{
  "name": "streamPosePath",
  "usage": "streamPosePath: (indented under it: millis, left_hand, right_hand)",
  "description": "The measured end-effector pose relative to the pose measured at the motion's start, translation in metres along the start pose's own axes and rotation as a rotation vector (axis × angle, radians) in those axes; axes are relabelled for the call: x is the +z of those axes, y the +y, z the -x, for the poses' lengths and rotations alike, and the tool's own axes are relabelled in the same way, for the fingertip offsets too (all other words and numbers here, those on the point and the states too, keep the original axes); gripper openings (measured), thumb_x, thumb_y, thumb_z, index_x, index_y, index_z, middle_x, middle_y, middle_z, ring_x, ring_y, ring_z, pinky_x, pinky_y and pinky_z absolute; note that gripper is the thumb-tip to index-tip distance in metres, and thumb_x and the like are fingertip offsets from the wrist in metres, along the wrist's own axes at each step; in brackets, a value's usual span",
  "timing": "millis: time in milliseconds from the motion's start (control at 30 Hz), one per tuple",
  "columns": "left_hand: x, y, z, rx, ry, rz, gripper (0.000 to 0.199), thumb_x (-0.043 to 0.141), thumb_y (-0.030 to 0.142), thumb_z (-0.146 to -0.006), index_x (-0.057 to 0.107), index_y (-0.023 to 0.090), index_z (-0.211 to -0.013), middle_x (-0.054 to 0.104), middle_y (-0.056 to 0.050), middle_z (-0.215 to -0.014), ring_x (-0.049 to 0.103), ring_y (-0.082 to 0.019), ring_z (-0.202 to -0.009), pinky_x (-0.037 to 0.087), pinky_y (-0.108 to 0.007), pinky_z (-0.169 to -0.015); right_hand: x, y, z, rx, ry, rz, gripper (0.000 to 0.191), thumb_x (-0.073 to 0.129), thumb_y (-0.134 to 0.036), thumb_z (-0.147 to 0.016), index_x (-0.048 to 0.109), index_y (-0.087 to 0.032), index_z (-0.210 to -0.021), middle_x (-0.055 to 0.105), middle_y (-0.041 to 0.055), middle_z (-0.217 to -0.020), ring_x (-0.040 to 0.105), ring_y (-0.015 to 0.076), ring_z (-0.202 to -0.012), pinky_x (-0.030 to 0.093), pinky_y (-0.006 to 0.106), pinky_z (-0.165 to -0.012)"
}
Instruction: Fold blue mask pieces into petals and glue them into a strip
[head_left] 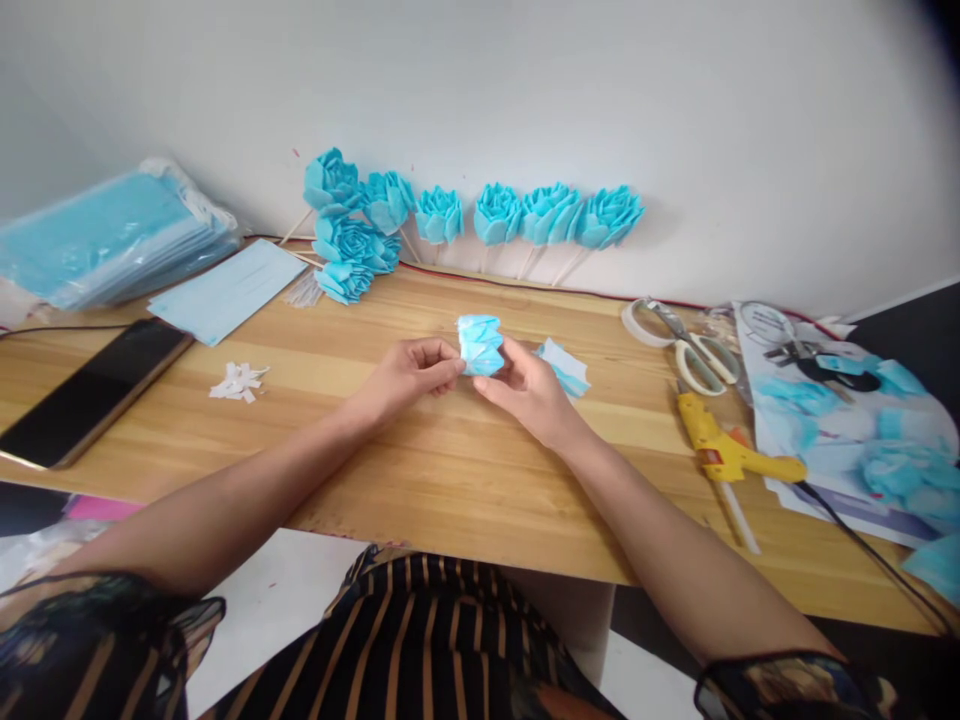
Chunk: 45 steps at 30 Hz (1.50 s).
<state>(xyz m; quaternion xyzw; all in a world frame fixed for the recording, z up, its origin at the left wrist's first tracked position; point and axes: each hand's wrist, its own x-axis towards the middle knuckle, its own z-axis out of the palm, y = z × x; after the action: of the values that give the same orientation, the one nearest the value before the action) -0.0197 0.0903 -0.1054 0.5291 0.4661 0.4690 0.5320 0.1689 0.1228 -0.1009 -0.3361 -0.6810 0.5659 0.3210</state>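
A small, partly formed blue flower (481, 345) is held just above the wooden table between both hands. My left hand (421, 374) pinches its lower left edge with thumb and fingertips. My right hand (531, 386) grips its right side, the thumb below and the fingers curled behind. Right of the flower, loose blue and white petal pieces (565, 368) lie on the table behind my right hand. Finished blue flowers on sticks lean at the wall, among them one flower (498, 213) straight behind the hands.
A phone (96, 393), white scraps (238, 381), a flat blue sheet (229, 290) and a plastic-wrapped stack (105, 235) lie left. Scissors (701, 358), tape (646, 322), a yellow glue gun (731, 455) with its cord, and paper with blue pieces (832, 420) lie right.
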Motion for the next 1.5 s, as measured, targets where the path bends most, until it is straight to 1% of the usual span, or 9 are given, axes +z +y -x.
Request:
streamPosePath:
  millis: [100,267,533,833,967,1100,1267,1367,1500]
  left_hand:
    - [0.0002,-0.0008,0.0,-0.002,-0.01,-0.011,0.027,0.075,0.039,-0.076,0.063,0.016,-0.067,0.058,0.001,-0.06,0.049,-0.01,-0.056,0.04,-0.024,-0.058]
    - [0.0012,-0.0025,0.0006,-0.004,-0.027,-0.013,0.028,0.075,0.039,-0.077,0.064,0.016,-0.067,0.057,0.001,-0.061,0.047,-0.009,-0.057,0.038,-0.024,-0.058]
    - [0.0002,-0.0005,0.0018,-0.028,-0.045,-0.047,0.026,0.072,0.037,-0.078,0.063,0.015,-0.068,0.058,0.001,-0.063,0.048,-0.009,-0.06,0.038,-0.024,-0.062]
    - [0.0032,0.003,0.0034,-0.039,-0.077,0.001,0.026,0.069,0.036,-0.078,0.061,0.015,-0.065,0.057,0.002,-0.061,0.047,-0.009,-0.059,0.039,-0.024,-0.062]
    - [0.001,0.0035,0.0032,-0.045,-0.094,-0.013,0.03,0.068,0.04,-0.081,0.063,0.014,-0.067,0.06,0.0,-0.064,0.051,-0.01,-0.06,0.042,-0.024,-0.063]
    - [-0.0009,0.0023,0.002,-0.024,-0.094,0.004,0.036,0.063,0.046,-0.086,0.063,0.014,-0.07,0.063,-0.003,-0.067,0.055,-0.011,-0.061,0.044,-0.025,-0.063]
    - [0.0005,-0.0007,0.0013,-0.058,-0.068,0.085,0.033,0.074,0.045,-0.078,0.061,0.015,-0.076,0.062,0.0,-0.065,0.054,-0.01,-0.057,0.044,-0.024,-0.059]
    - [0.0006,-0.0028,0.0012,-0.069,-0.047,0.123,0.032,0.078,0.042,-0.074,0.061,0.015,-0.073,0.061,0.001,-0.062,0.052,-0.009,-0.055,0.042,-0.022,-0.057]
    - [0.0002,-0.0053,-0.0001,-0.051,-0.01,0.152,0.033,0.079,0.042,-0.074,0.059,0.015,-0.071,0.06,0.002,-0.061,0.052,-0.008,-0.054,0.041,-0.022,-0.057]
  right_hand:
    - [-0.0004,-0.0013,-0.0001,-0.005,0.018,0.017,0.025,0.068,-0.034,-0.078,0.058,-0.023,-0.098,0.064,0.0018,-0.091,0.057,0.0173,-0.08,0.048,0.032,-0.074]
    - [-0.0009,-0.0008,-0.0005,-0.026,0.04,0.05,0.015,0.064,-0.031,-0.078,0.058,-0.022,-0.089,0.06,-0.0002,-0.08,0.054,0.016,-0.075,0.045,0.03,-0.071]
    - [-0.0003,-0.0008,-0.0007,-0.024,0.041,0.05,0.014,0.062,-0.028,-0.076,0.058,-0.021,-0.087,0.057,-0.0016,-0.076,0.05,0.0147,-0.071,0.041,0.029,-0.066]
    - [0.0008,0.0011,-0.0022,-0.035,0.048,-0.07,0.019,0.063,-0.026,-0.073,0.06,-0.02,-0.091,0.058,-0.0018,-0.081,0.05,0.0139,-0.073,0.041,0.029,-0.07]
    - [-0.0001,-0.0017,-0.0014,-0.035,0.062,-0.017,0.015,0.063,-0.027,-0.074,0.059,-0.02,-0.088,0.058,-0.0013,-0.08,0.051,0.0145,-0.073,0.042,0.03,-0.071]
    - [-0.0006,-0.0048,-0.0005,-0.046,0.043,0.017,0.015,0.061,-0.027,-0.076,0.059,-0.021,-0.09,0.061,-0.0004,-0.082,0.053,0.0154,-0.074,0.044,0.031,-0.071]
    - [-0.0005,-0.0011,-0.0002,-0.032,-0.012,0.036,0.022,0.061,-0.027,-0.077,0.059,-0.022,-0.098,0.063,0.0004,-0.087,0.054,0.0156,-0.074,0.044,0.031,-0.07]
    - [-0.0007,0.0024,0.0002,-0.029,-0.034,0.063,0.02,0.062,-0.027,-0.078,0.059,-0.022,-0.097,0.062,0.0002,-0.086,0.054,0.0159,-0.075,0.044,0.031,-0.07]
    - [-0.0006,0.003,0.0009,-0.01,-0.052,0.065,0.021,0.065,-0.027,-0.077,0.059,-0.022,-0.097,0.064,0.001,-0.088,0.058,0.0172,-0.078,0.047,0.033,-0.072]
